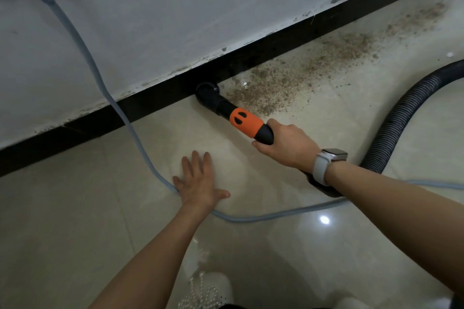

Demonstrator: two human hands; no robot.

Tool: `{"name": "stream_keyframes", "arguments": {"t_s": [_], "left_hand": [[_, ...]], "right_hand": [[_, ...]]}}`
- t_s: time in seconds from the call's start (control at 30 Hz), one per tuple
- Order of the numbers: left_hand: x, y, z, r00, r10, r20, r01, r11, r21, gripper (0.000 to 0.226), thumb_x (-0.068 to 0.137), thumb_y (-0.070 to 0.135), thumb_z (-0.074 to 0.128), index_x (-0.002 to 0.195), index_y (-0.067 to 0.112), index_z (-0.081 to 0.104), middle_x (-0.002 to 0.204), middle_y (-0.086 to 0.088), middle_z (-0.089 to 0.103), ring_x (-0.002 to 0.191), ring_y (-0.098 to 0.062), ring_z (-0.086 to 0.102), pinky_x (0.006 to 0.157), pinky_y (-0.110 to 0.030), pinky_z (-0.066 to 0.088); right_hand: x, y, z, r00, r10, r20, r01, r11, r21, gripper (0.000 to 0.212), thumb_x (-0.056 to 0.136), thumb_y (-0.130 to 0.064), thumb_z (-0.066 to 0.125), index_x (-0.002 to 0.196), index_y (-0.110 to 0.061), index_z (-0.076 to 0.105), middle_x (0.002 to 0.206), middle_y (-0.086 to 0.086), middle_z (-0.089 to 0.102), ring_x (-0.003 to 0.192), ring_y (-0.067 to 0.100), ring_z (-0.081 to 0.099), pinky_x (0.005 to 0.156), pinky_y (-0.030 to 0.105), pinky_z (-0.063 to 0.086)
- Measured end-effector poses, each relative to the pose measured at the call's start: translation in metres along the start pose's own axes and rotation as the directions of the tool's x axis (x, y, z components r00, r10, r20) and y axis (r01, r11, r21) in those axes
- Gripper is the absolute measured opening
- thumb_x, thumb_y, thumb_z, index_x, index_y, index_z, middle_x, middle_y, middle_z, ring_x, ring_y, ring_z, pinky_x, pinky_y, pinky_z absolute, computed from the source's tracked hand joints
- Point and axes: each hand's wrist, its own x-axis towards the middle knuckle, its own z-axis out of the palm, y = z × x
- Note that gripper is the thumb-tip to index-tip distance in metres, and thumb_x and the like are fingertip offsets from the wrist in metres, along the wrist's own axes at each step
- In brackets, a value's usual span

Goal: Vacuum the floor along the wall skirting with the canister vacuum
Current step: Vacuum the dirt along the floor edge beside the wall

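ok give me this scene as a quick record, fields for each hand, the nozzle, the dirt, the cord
right hand: grips the vacuum handle at its black end
left hand: flat on the floor, fingers spread
nozzle: at the black skirting
dirt: spread along the skirting to the right of the nozzle
cord: grey, runs down the wall and across the floor under the left hand
hose: black, ribbed, curving off right

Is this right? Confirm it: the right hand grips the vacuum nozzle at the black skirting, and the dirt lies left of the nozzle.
Not quite. The head view shows the dirt lying right of the vacuum nozzle. The right hand does grip it at the black skirting.
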Motion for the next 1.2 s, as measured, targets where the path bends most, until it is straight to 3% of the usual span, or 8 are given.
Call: {"name": "stream_keyframes", "arguments": {"t_s": [0.1,0.17,0.33,0.63,0.97,1.07,1.2], "left_hand": [[0.003,0.004,-0.007,0.997,0.045,0.055,-0.047,0.998,0.050,0.114,0.079,0.048,0.069,0.149,0.025,-0.018,0.154,-0.004,-0.030,0.141,-0.031,-0.026,0.115,-0.057,0.001],[0.008,0.008,-0.011,0.993,0.058,0.103,-0.065,0.996,0.060,0.117,0.077,0.045,0.072,0.148,0.027,-0.021,0.152,-0.003,-0.034,0.140,-0.032,-0.028,0.114,-0.059,0.001],[0.017,0.029,-0.020,0.981,0.019,0.193,-0.028,0.999,0.043,0.127,0.074,0.032,0.079,0.145,0.027,-0.027,0.148,-0.006,-0.041,0.138,-0.037,-0.031,0.110,-0.067,0.006],[0.020,0.037,-0.017,0.979,-0.007,0.202,0.008,1.000,-0.002,0.132,0.070,0.043,0.079,0.144,0.025,-0.029,0.145,-0.008,-0.045,0.136,-0.040,-0.033,0.108,-0.069,0.006],[0.020,0.038,-0.016,0.982,-0.004,0.187,0.004,1.000,-0.001,0.133,0.068,0.043,0.080,0.145,0.024,-0.028,0.146,-0.009,-0.043,0.136,-0.041,-0.032,0.108,-0.070,0.006],[0.020,0.035,-0.016,0.984,-0.002,0.176,0.002,1.000,-0.001,0.133,0.067,0.045,0.080,0.145,0.025,-0.026,0.147,-0.007,-0.042,0.137,-0.039,-0.032,0.109,-0.068,0.005],[0.018,0.030,-0.014,0.988,0.013,0.153,-0.013,1.000,0.000,0.132,0.066,0.049,0.079,0.145,0.029,-0.025,0.149,-0.003,-0.041,0.138,-0.035,-0.032,0.110,-0.066,0.004]], "right_hand": [[-0.002,0.012,-0.007,0.998,0.059,-0.023,-0.058,0.998,0.038,0.033,0.090,-0.044,0.057,0.097,-0.016,0.042,0.079,0.003,0.054,0.060,0.021,0.051,0.056,0.031,0.038],[-0.003,0.020,-0.013,0.995,0.097,-0.039,-0.093,0.993,0.074,0.035,0.089,-0.045,0.058,0.100,-0.014,0.046,0.081,0.006,0.058,0.057,0.021,0.052,0.058,0.034,0.046],[-0.005,0.039,-0.023,0.983,0.167,-0.078,-0.157,0.980,0.123,0.037,0.088,-0.044,0.059,0.103,-0.013,0.048,0.084,0.011,0.063,0.068,0.031,0.061,0.069,0.045,0.054],[-0.005,0.068,-0.037,0.953,0.262,-0.153,-0.235,0.956,0.175,0.038,0.087,-0.046,0.059,0.100,-0.013,0.048,0.081,0.011,0.062,0.067,0.032,0.062,0.068,0.048,0.055],[-0.001,0.091,-0.052,0.883,0.392,-0.258,-0.287,0.886,0.364,0.033,0.088,-0.037,0.060,0.100,-0.008,0.050,0.075,0.013,0.061,0.056,0.029,0.062,0.052,0.034,0.053],[-0.006,0.082,-0.050,0.907,0.356,-0.226,-0.250,0.885,0.394,0.030,0.088,-0.034,0.062,0.100,-0.008,0.051,0.072,0.010,0.060,0.053,0.026,0.059,0.050,0.033,0.052],[-0.020,0.054,-0.028,0.977,0.153,-0.151,-0.133,0.982,0.135,0.030,0.087,-0.040,0.063,0.097,-0.016,0.049,0.082,0.011,0.064,0.069,0.032,0.060,0.060,0.035,0.046]]}}
